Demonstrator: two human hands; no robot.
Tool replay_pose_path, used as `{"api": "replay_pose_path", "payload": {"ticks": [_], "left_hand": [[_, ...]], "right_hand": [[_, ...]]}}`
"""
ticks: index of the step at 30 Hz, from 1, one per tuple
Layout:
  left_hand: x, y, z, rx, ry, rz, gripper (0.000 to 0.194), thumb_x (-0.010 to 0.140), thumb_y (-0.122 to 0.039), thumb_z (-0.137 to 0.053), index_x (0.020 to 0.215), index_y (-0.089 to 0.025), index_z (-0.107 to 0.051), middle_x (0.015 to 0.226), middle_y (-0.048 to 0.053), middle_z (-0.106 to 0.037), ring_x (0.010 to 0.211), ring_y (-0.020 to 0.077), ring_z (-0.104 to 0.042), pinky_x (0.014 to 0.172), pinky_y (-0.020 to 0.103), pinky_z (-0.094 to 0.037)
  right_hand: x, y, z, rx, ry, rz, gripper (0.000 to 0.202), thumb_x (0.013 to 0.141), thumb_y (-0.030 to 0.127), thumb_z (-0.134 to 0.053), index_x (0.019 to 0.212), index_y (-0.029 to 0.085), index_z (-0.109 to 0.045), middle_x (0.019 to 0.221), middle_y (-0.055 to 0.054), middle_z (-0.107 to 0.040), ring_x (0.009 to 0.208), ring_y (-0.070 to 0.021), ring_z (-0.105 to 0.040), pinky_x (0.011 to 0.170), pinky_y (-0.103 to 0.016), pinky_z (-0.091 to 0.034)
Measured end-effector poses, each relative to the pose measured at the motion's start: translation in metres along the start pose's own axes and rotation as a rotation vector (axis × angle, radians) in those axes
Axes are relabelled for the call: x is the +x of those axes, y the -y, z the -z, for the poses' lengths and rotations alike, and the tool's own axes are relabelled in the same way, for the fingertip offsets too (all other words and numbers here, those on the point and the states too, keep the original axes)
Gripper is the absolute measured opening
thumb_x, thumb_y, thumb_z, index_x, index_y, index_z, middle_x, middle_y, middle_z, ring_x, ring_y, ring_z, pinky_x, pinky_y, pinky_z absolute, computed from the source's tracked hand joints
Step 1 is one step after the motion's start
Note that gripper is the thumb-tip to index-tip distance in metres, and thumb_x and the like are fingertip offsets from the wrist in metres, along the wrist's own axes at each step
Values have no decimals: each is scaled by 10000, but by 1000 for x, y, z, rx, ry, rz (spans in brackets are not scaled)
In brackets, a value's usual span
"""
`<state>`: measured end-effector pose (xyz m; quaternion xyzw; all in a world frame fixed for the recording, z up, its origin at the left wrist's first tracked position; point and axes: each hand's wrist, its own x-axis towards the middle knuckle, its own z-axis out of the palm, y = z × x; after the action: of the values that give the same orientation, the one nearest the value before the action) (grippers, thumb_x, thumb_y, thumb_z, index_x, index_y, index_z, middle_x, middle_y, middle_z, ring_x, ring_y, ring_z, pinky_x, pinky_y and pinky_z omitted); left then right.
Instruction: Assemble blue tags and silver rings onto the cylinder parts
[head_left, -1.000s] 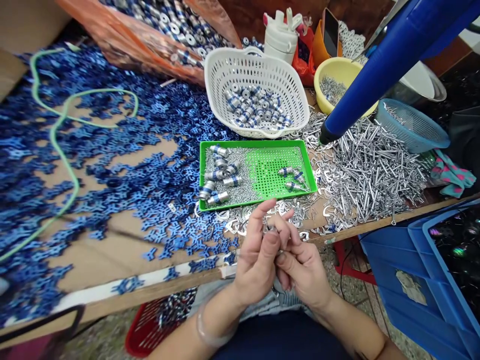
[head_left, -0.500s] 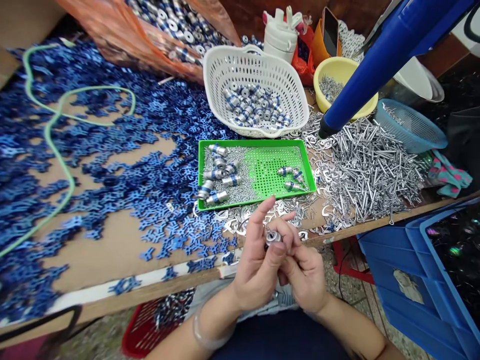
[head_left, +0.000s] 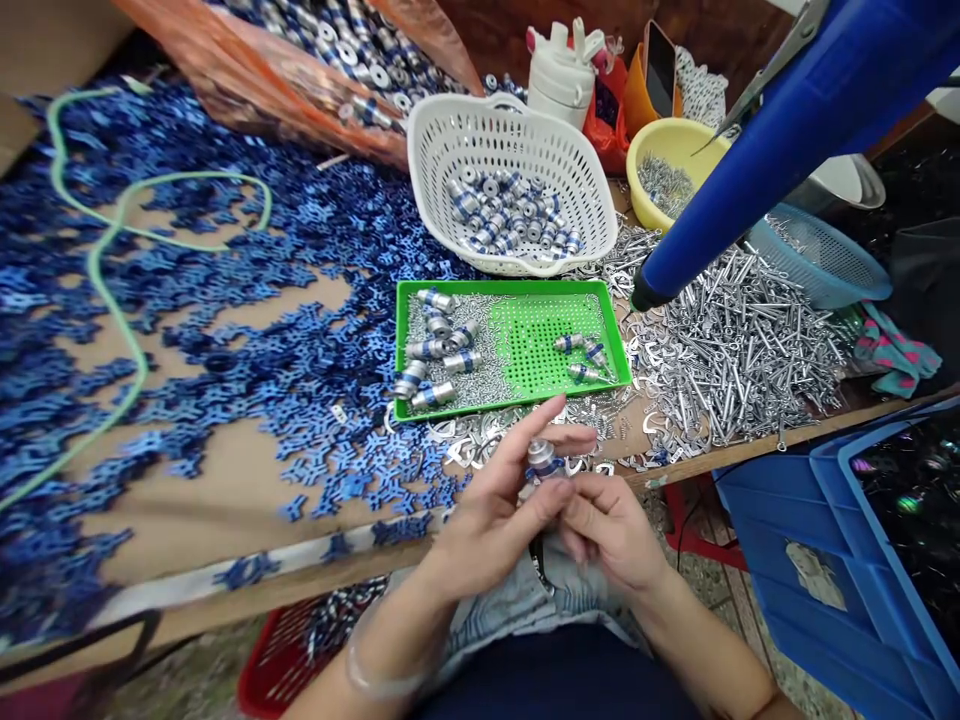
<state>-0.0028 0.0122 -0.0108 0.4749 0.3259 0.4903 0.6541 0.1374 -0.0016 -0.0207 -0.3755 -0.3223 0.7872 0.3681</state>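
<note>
Head view: the left hand (head_left: 491, 520) and the right hand (head_left: 611, 525) meet just off the near edge of the wooden desk (head_left: 225, 510), above the person's lap. Between them stands a small silver cylindrical metal part with a blue band (head_left: 541, 460), roughly upright. The left grip is narrow, thumb and fingers closed on this part from the left side; the right hand's fingers are curled just beside and below it, and whether that grip actually pinches the part I cannot tell.

Just beyond the hands, on the desk, lies a flat green perforated plastic tray (head_left: 536, 340), with several more banded cylinders on its left half and three on its right. Behind the tray sits a white plastic lattice basket (head_left: 450, 150) holding a heap of the same cylinders. A wide spread of small blue cross-shaped metal pieces (head_left: 187, 300) covers the left of the desk, with a pale green cord (head_left: 112, 270) looping over them. To the right of the tray lies a pile of silver metal pins (head_left: 750, 340), and a thick blue tube (head_left: 757, 150) slants down over it. A yellow plastic bowl (head_left: 652, 140) stands behind.
</note>
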Motion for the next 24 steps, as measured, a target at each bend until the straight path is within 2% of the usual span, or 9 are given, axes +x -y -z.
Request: {"api": "replay_pose_path", "payload": {"ticks": [2, 4, 7, 10, 13, 16, 18, 20, 24], "left_hand": [[-3, -1, -2, 46, 12, 30, 535, 905, -194, -432, 1379, -353, -242, 1302, 70, -476, 1155, 250, -508, 675, 263, -588], [-8, -4, -6, 51, 62, 3, 541, 918, -196, -385, 1395, -354, -183, 1309, 76, -472, 1130, 252, -531, 630, 267, -593], [-12, -9, -12, 185, 104, -153, 520, 920, -175, -357, 1394, -322, -200, 1256, 72, -528, 1198, 246, -482, 899, 382, -522], [-9, -12, -7, 449, 66, -225, 579, 903, -199, -420, 1410, -278, -152, 1347, 97, -451, 1278, 247, -391, 1047, 429, -380], [1, -13, 18, 828, -161, -331, 753, 834, -301, -570, 1422, -208, -109, 1359, 165, -406, 1197, 276, -457, 950, 423, -447], [10, -17, 54, 1332, -475, -397, 520, 817, -320, -588, 1276, -136, -428, 1060, 150, -590, 977, 280, -540, 844, 443, -445], [15, -19, 74, 1634, -500, -278, 330, 840, -358, -540, 1056, -118, -608, 920, 136, -598, 886, 279, -525, 796, 445, -428], [17, -21, 88, 1801, -450, -180, 355, 843, -425, -506, 920, -120, -671, 860, 133, -572, 819, 271, -499, 726, 415, -426], [21, -23, 99, 1882, -336, -186, 390, 804, -513, -523, 824, -161, -690, 809, 99, -530, 752, 241, -468, 656, 353, -401]], "right_hand": [[1, 3, 0, -199, -92, 63, 252, 786, 368, -630, 663, 151, -600, 419, 68, -437, 371, -31, -348, 392, -160, -276], [2, 2, -2, -282, -62, 99, 277, 795, 403, -605, 667, 158, -604, 418, 69, -414, 373, -40, -334, 394, -175, -273], [3, -1, -8, -349, 13, 216, 370, 820, 490, -518, 661, 169, -612, 417, 57, -399, 369, -64, -334, 381, -203, -285], [4, 8, -6, -620, -60, 404, 334, 855, 434, -481, 717, 180, -649, 513, 15, -522, 465, -99, -446, 466, -230, -366], [14, 28, 13, -1024, -290, 548, 217, 865, 325, -502, 820, 195, -670, 633, -1, -608, 555, -116, -503, 525, -238, -374], [32, 43, 38, -1434, -579, 650, 227, 872, 310, -494, 844, 186, -683, 677, -32, -625, 630, -153, -525, 586, -270, -375], [44, 48, 50, -1628, -643, 628, 256, 880, 320, -479, 840, 181, -690, 715, -60, -630, 702, -184, -536, 642, -292, -384], [51, 50, 54, -1696, -635, 577, 270, 886, 330, -464, 875, 185, -691, 752, -73, -628, 752, -198, -538, 678, -301, -391], [47, 55, 63, -1502, -634, 560, 281, 865, 383, -491, 980, 194, -665, 806, -56, -625, 731, -174, -550, 668, -285, -415]]}}
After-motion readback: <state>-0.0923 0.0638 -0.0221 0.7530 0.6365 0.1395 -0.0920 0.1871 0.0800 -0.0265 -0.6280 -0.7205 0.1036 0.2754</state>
